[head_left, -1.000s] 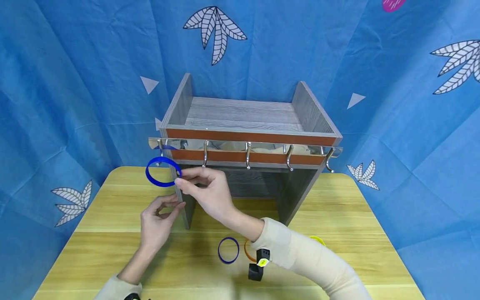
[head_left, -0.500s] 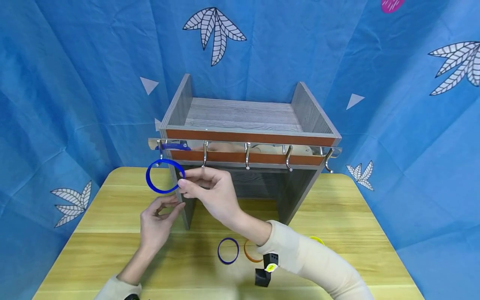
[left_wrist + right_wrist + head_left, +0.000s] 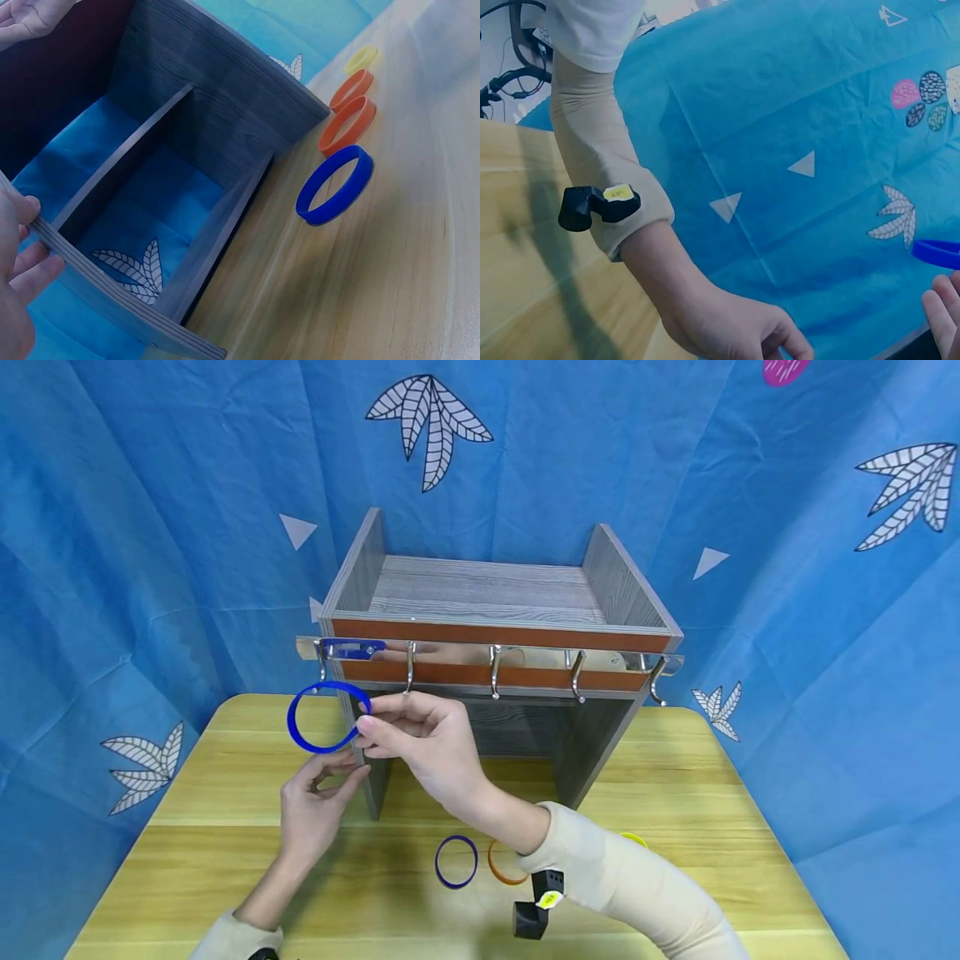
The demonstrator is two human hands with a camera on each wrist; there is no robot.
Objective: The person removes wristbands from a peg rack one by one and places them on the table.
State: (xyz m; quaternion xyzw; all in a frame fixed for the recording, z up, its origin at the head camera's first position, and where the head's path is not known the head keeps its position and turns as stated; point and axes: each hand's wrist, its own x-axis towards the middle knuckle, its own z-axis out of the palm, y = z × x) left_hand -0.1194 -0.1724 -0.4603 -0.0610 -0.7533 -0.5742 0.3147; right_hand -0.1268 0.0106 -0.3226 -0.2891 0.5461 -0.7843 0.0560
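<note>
A blue silicone wristband [image 3: 292, 720] is pinched between the thumb and fingers of my right hand [image 3: 431, 739]. It hangs tilted by the leftmost metal hook [image 3: 321, 662] on the shelf's front rail; whether it touches the hook I cannot tell. My left hand [image 3: 315, 802] grips the front edge of the left side panel [image 3: 127, 296] of the grey wooden shelf [image 3: 480, 585], lower than the right hand. In the right wrist view only part of the right hand [image 3: 945, 311] and the blue band show at the edge.
Several hooks line the rail [image 3: 525, 656]. On the wooden table [image 3: 712, 827] stand another blue wristband [image 3: 349, 196], two orange wristbands [image 3: 364, 120] and a yellow wristband [image 3: 367, 60], right of the left panel. A blue patterned cloth [image 3: 187, 485] hangs behind.
My right hand has shifted slightly right and the blue wristband has tipped and lowered a little near the leftmost hook. The left hand keeps its place on the panel.
</note>
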